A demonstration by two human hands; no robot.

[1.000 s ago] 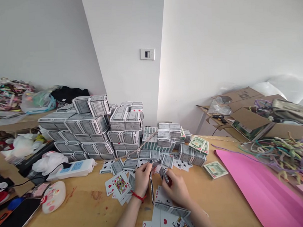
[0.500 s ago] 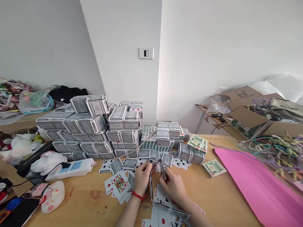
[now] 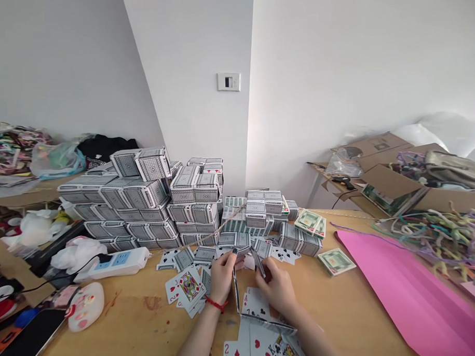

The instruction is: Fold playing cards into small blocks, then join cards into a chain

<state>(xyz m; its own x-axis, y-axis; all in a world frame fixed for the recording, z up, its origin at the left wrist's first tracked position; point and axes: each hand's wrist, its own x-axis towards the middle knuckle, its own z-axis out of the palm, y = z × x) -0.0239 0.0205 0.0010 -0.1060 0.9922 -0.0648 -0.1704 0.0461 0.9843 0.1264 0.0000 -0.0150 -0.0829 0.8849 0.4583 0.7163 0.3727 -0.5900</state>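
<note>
My left hand (image 3: 222,276), with a red string bracelet at the wrist, is closed on a folded playing card (image 3: 245,254) in front of me. My right hand (image 3: 278,286) pinches another folded playing card (image 3: 259,262), slanted and just right of the first. Below the left fingers a narrow card strip (image 3: 236,291) stands on edge. From its lower end a longer strip of cards (image 3: 268,324) runs to the right, under my right forearm. Loose playing cards (image 3: 236,352) lie face up beneath. More face-up cards (image 3: 190,286) lie left of my left hand.
Blocks built of folded cards (image 3: 140,197) are stacked at the back left, with smaller ones (image 3: 300,239) at centre right. Green card packs (image 3: 336,262) lie nearby. A power strip (image 3: 118,262) and phone (image 3: 30,338) are left; a pink sheet (image 3: 397,292) and yarn-like strands (image 3: 450,238) are right.
My right hand has moved slightly right and its card tilts more, so the gap to the left hand is a little wider. The left hand has barely moved.
</note>
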